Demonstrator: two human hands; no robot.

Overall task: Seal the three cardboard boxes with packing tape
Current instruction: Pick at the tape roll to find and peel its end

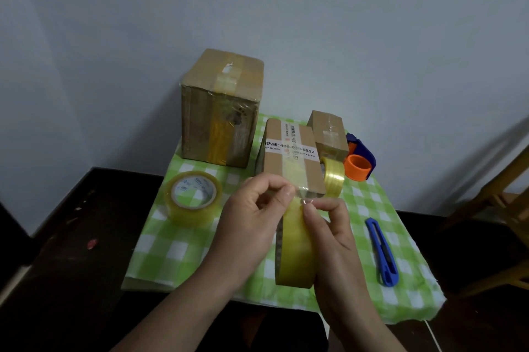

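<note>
Both hands meet at lower centre: right hand (329,225) grips the tape roll (294,248), left hand (254,208) pinches its loose end.

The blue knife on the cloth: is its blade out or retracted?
Cannot tell for sure. The knife lies flat on the checked cloth, right of the hands; no metal blade shows at either end, suggesting retracted.

You are viewing a dim, flat-lit scene with a cool grey cast. The wall (315,8) darkens toward the upper corners, and a soft diagonal shadow crosses it at the far right. Wide-angle distortion bends the edges. Your near hands look slightly soft; the dark floor (65,237) at left loses nearly all detail.
</note>
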